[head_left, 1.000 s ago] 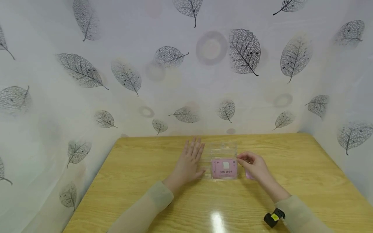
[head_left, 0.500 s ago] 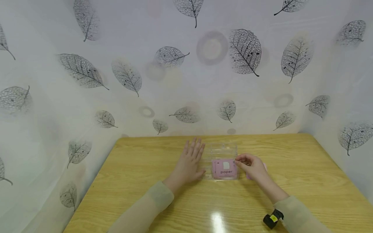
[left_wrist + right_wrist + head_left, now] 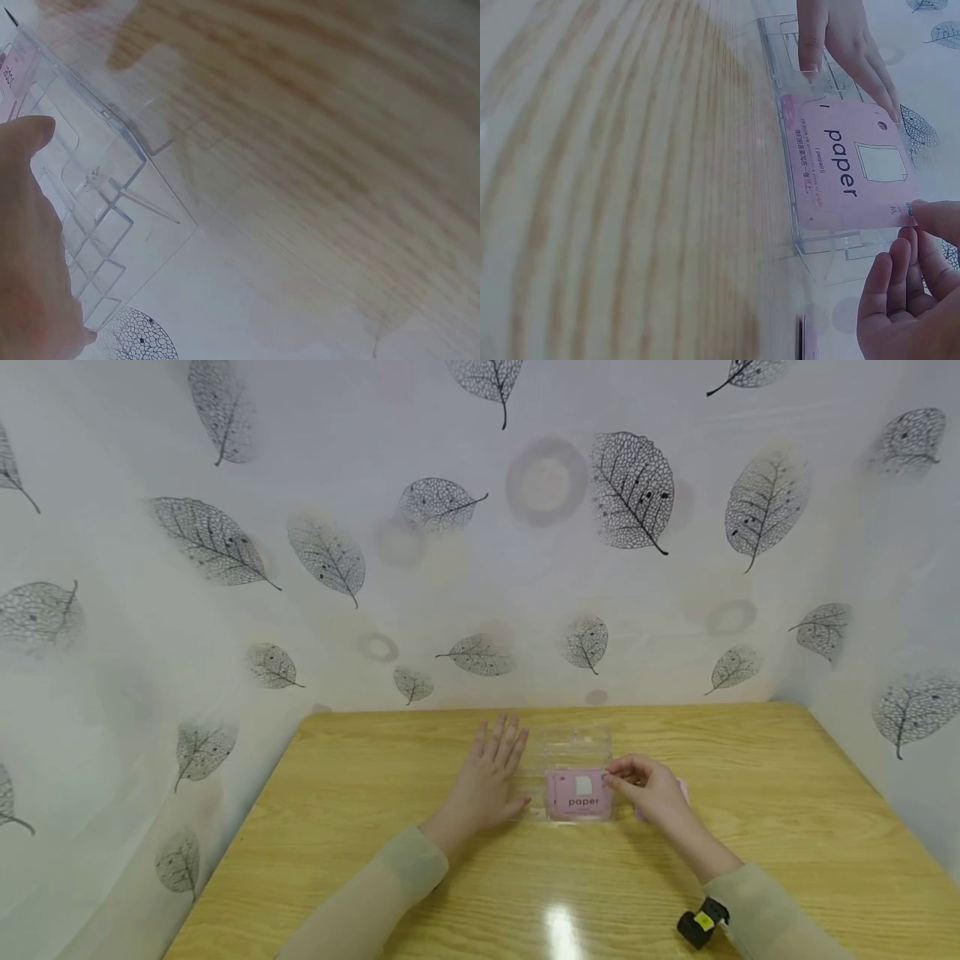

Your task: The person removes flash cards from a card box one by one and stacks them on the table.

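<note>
A pink flashcard (image 3: 583,793) printed "paper" lies over a clear plastic organizer box (image 3: 577,748) with several compartments. My right hand (image 3: 647,787) pinches the card's upper right corner between thumb and fingers. In the right wrist view the flashcard (image 3: 847,169) spans the box, and the right thumb (image 3: 939,219) sits on its corner. My left hand (image 3: 483,781) lies with fingers extended over the left side of the box. The left wrist view shows the left thumb (image 3: 37,133) on the clear box (image 3: 112,195).
Another pink card (image 3: 682,789) lies on the table partly behind my right hand. A black wrist device with a yellow patch (image 3: 702,923) is by the right sleeve. The wooden table (image 3: 360,777) meets a leaf-patterned backdrop (image 3: 480,568).
My right hand has shifted slightly left, from the right side of the box onto the card's corner, uncovering more of the other pink card. The left hand stays put.
</note>
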### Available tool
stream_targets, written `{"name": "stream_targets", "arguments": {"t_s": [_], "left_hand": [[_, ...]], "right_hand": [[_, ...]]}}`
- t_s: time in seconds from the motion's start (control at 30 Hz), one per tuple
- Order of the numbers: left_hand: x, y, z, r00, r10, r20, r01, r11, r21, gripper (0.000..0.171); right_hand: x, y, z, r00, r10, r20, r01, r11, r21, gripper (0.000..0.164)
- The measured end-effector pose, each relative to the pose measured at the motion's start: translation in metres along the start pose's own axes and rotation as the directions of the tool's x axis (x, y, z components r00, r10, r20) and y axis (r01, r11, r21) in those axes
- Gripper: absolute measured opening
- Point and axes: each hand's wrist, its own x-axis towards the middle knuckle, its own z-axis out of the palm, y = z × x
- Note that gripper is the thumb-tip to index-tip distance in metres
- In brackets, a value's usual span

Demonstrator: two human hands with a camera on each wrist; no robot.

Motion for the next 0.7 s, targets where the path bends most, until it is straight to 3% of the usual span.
{"name": "stream_targets", "arguments": {"t_s": [0.27,0.7], "left_hand": [[-0.0002,0.0004,-0.0014,1.000,-0.006,0.020,0.006,1.000,-0.020,0.104],[0.0013,-0.0001,0.0033,1.000,0.007,-0.003,-0.007,0.999,0.044,0.105]], "right_hand": [[0.0017,0.0012,0.0004,1.000,-0.010,-0.015,0.010,1.000,0.018,0.020],[0.0017,0.0021,0.0003,1.000,-0.002,-0.021,0.002,1.000,0.001,0.020]]}}
